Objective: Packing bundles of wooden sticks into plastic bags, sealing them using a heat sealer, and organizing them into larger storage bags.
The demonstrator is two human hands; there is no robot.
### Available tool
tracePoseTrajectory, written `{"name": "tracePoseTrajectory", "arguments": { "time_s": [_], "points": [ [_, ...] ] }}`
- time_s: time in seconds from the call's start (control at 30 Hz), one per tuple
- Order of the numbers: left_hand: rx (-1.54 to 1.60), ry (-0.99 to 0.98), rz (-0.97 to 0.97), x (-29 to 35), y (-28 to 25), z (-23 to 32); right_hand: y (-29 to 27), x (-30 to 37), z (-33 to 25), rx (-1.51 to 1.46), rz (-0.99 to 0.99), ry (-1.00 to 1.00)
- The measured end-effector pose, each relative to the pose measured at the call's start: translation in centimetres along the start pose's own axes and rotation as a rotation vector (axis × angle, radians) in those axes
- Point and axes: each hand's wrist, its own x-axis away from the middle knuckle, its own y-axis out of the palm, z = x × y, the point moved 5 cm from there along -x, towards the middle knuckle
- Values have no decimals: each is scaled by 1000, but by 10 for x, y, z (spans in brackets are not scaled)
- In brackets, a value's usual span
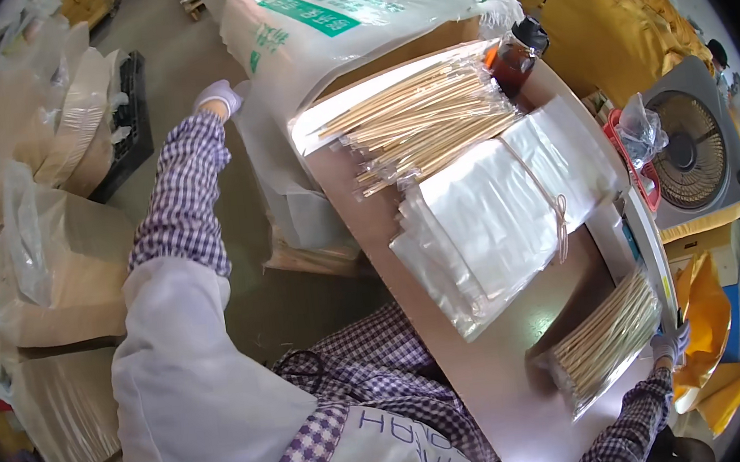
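My left hand (219, 97), in a pale glove, is at the side of a large white plastic bag (282, 82) with green print. Its fingers look closed on the bag's edge, partly hidden. At the table's right edge (668, 294), my gloved right hand (669, 346) has its fingers around the rim. Close by it lies a clear-wrapped bundle of thin wooden sticks (607, 341). Farther up the table, several wrapped packs of sticks (430, 116) are piled beside a stack of clear plastic sleeves (494, 209), which a cord (534, 179) crosses.
A dark bottle (514, 58) with a black cap stands at the table's far end. Past the right edge are a red basket (638, 162), a grey box fan (694, 143) and yellow sacks (601, 26). Large wrapped bundles (58, 264) and a black crate (133, 121) line the left side.
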Motion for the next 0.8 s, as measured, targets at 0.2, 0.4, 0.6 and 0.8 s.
{"name": "tracePoseTrajectory", "arguments": {
  "time_s": [0.2,0.4,0.6,0.8],
  "points": [
    [5,127,-66,-29,45,17,3,5,3,173,-132,24],
    [399,124,-65,-17,105,-40,-38,49,-31,-79,60,178],
    [1200,-34,-140,131,107,-110,9,209,-81,-1484,-830,597],
    [742,327,-233,185,57,-109,-51,334,-141,-1936,-595,676]
  ]
}}
